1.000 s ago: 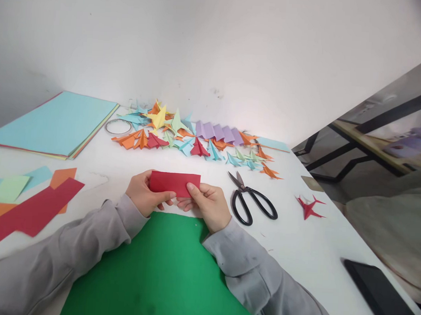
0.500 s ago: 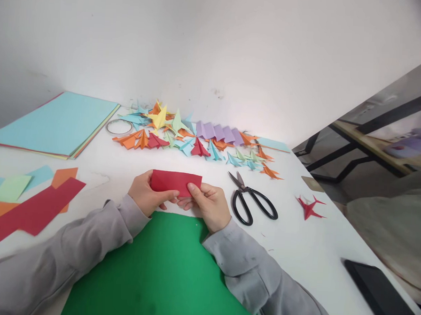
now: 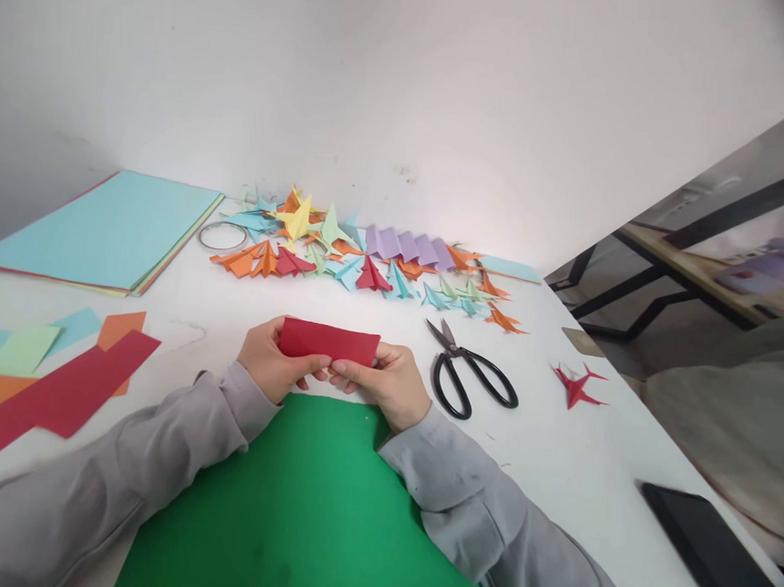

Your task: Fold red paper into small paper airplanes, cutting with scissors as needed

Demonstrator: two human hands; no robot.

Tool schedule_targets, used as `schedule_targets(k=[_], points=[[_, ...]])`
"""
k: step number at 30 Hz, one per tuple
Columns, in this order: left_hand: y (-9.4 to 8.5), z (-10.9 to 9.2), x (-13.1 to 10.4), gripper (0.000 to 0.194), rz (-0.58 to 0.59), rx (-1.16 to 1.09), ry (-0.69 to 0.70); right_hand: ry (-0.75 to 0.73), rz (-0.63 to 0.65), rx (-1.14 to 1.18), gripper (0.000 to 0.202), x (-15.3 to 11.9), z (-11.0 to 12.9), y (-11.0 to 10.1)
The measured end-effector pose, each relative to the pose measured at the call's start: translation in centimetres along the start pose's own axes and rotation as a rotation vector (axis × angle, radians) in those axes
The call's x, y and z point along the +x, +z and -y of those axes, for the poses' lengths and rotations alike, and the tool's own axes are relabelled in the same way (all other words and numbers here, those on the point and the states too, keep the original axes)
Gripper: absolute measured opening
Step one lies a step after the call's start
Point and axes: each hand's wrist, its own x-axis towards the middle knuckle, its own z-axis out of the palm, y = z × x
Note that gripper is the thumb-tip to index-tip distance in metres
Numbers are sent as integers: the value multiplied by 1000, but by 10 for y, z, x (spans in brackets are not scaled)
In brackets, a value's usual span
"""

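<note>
A small red paper (image 3: 329,341), a flat rectangle wider than it is tall, is held above the far edge of a green sheet (image 3: 302,499). My left hand (image 3: 271,357) grips its left end, the thumb along the lower edge. At the right, my right hand (image 3: 392,383) pinches the lower edge, its thumb tip close to the left thumb near the middle. The fingers behind the paper are partly hidden. Black-handled scissors (image 3: 458,358) lie open just right of my right hand.
Folded paper shapes (image 3: 370,275) line the wall, beside a ring (image 3: 222,236). Large coloured sheets (image 3: 106,226) lie back left, red strips (image 3: 64,395) and other pieces at left. A red folded shape (image 3: 577,387) and a black tablet-like object (image 3: 707,547) are at right.
My right thumb has moved left and down, from the paper's face to its lower edge, near the left thumb. More of the red paper's right end shows.
</note>
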Motion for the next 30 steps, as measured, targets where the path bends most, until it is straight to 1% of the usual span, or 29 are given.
schedule_targets(k=[2,5,9,14,22,27,30], points=[[0,-1,0,37,17,6,4,14,17,0,21,0,1,-1],[0,-2,-2,35,40,30,11,75,62,-14,26,-1,3,-1],[0,-1,-2,35,54,28,19,148,100,-90,30,-2,9,-1],[0,1,-1,36,47,17,0,147,103,-120,33,-2,11,1],[-1,2,1,36,46,-6,16,142,76,-131,32,-2,7,1],[-1,3,3,38,42,-20,8,177,21,-119,31,-2,9,3],[-1,3,2,38,39,-14,-6,188,14,-104,31,-2,10,4]])
